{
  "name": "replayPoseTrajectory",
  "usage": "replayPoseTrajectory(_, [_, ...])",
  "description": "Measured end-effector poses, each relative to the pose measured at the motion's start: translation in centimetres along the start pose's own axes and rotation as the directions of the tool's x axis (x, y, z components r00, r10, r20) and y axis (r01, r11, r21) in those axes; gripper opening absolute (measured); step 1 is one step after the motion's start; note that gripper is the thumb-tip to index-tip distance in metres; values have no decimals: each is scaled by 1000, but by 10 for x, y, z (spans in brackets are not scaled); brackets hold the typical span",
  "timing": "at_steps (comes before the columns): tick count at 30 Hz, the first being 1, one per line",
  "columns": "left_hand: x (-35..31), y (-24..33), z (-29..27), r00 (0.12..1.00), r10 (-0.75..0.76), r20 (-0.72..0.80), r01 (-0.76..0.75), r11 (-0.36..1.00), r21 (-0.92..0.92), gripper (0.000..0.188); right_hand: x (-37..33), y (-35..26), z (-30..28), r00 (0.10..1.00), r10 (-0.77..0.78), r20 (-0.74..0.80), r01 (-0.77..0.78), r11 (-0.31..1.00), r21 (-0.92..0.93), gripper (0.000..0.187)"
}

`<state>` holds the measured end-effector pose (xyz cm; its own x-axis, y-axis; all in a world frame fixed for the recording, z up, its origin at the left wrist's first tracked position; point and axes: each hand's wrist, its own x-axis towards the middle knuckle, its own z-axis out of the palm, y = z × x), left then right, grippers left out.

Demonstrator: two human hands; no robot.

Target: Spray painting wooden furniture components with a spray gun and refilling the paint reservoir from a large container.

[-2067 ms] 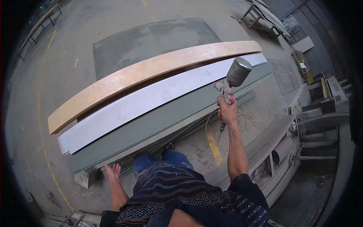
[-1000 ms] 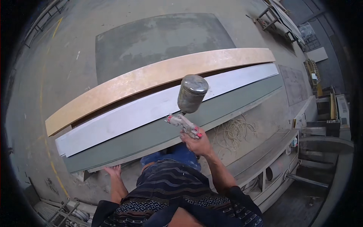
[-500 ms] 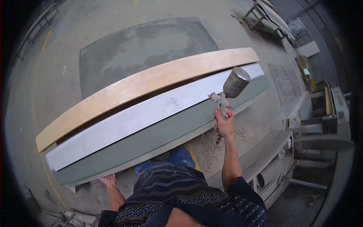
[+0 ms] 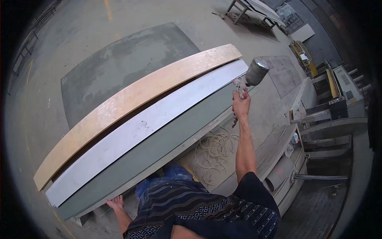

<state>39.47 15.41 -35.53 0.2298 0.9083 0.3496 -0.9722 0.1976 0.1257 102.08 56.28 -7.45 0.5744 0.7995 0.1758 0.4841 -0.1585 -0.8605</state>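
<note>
My right hand (image 4: pixel 241 106) is wrapped around the grip of a spray gun (image 4: pixel 240 88), which has a dull metal cup (image 4: pixel 256 75) on top. The gun is held over the right end of a long white board (image 4: pixel 159 114). That board lies beside a long tan board (image 4: pixel 159 84), with a dark gap between the two. Both run across a grey-green surface (image 4: pixel 155 149) in front of me. Low on the left, my left hand (image 4: pixel 115 202) rests at the near edge of that surface, its fingers stretched out and holding nothing. Dark specks mark the white board.
A coiled pale hose (image 4: pixel 215 149) lies on the floor below the gun. To the right stand a low bench (image 4: pixel 274 149) and machinery with rollers (image 4: pixel 346 85). Beyond the boards lies a large grey-green floor patch (image 4: pixel 119 63). A table with sheets (image 4: pixel 258 11) stands far right.
My right hand has carried the spray gun farther out towards the right end of the white board. The view has shifted, and my left hand remains at the near edge.
</note>
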Motion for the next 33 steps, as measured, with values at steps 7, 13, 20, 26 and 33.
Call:
replayPoseTrajectory(7, [49,-15,50,-367,254,-895,-147,934,326,95,-56,-33,17,969,35,245,-74,986,149,15])
replayPoseTrajectory(13, [40,23,52,-345,303,-888,-78,934,349,102,-185,-94,70,852,80,518,-196,965,174,16])
replayPoseTrajectory(20, [10,52,44,-308,305,-901,-3,947,322,103,-291,-140,139,551,-15,834,-287,935,207,14])
replayPoseTrajectory(26, [25,40,28,-283,305,-909,56,952,302,107,-291,-142,145,450,-68,891,-338,910,241,11])
replayPoseTrajectory(33, [75,-19,36,-383,339,-860,-31,925,378,104,-140,-69,67,704,115,701,-279,952,124,14])
